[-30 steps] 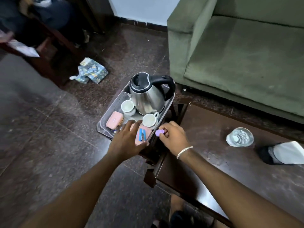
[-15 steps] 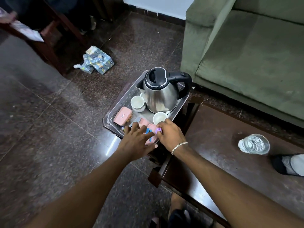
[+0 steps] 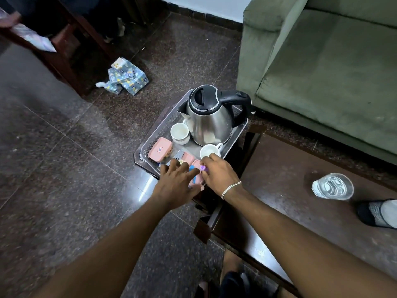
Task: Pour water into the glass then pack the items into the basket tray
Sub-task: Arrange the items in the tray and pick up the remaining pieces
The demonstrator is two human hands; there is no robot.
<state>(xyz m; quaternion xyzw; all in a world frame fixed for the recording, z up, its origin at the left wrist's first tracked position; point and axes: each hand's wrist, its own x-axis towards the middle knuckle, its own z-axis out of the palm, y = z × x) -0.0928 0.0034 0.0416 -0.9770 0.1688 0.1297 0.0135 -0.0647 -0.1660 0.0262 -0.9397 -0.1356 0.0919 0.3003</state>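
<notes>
A grey basket tray [image 3: 165,123] on a small dark stand holds a steel kettle [image 3: 208,117] with a black lid and handle, two white cups [image 3: 180,130] [image 3: 208,151], and pink cases [image 3: 160,149]. My left hand [image 3: 175,183] lies over the tray's near end, fingers spread on a pink case with a blue piece. My right hand [image 3: 219,175] is beside it, fingertips pinching a small purple item [image 3: 202,167] over that case. A glass of water [image 3: 332,187] stands on the dark table to the right, away from both hands.
A dark wooden table [image 3: 285,186] runs along the right. A green sofa [image 3: 322,67] is behind it. A socked foot [image 3: 380,212] rests on the table near the glass. Wrapped packets [image 3: 126,77] lie on the stone floor beside dark furniture [image 3: 53,39] at the left.
My right hand has carried the purple item from the table's corner over the tray's near end. My left hand has stayed on the pink case. The camera has shifted left.
</notes>
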